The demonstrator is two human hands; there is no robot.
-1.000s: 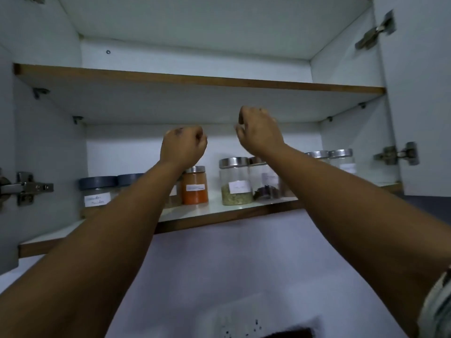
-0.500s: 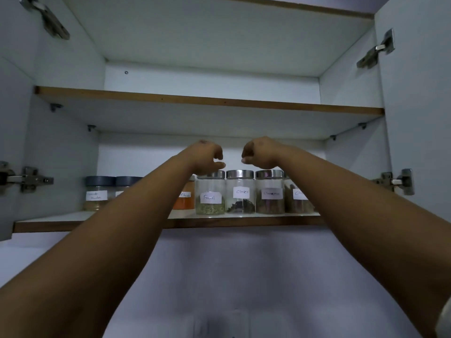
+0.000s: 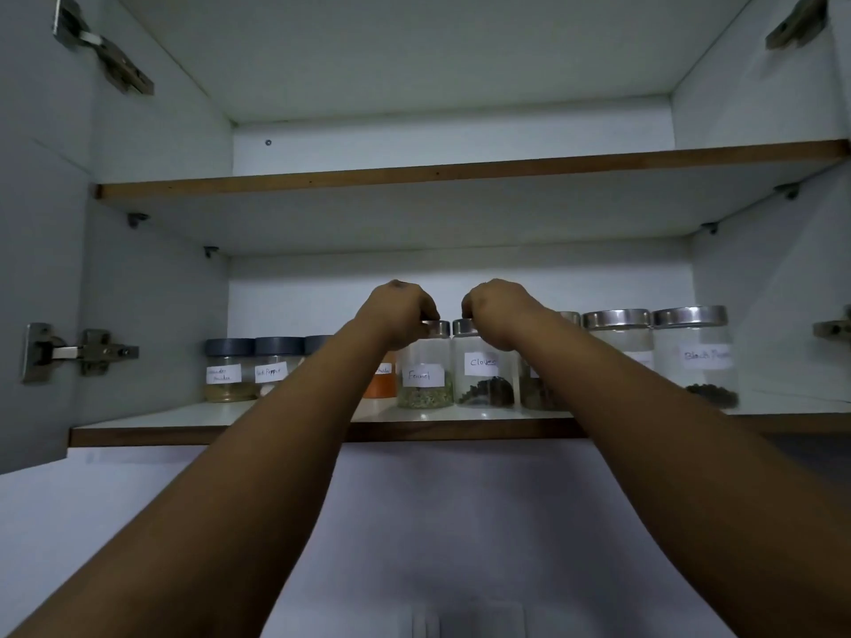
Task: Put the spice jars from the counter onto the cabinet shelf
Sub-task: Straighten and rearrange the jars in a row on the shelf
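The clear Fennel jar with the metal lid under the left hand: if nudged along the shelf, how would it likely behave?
The clear Fennel jar with the metal lid looks rigid, probably glass, so likely breakable if knocked off the white lower shelf. Only its bottom holds seeds, so it is probably light and should slide rather than tip. The clear Cloves jar stands right beside it, so a rightward push would likely bump that.

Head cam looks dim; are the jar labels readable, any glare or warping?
Head view: dim, bluish, no glare; Fennel jar and Cloves jar labels read clearly, Black Pepper jar label is faint; wide-angle bends the upper shelf edge.
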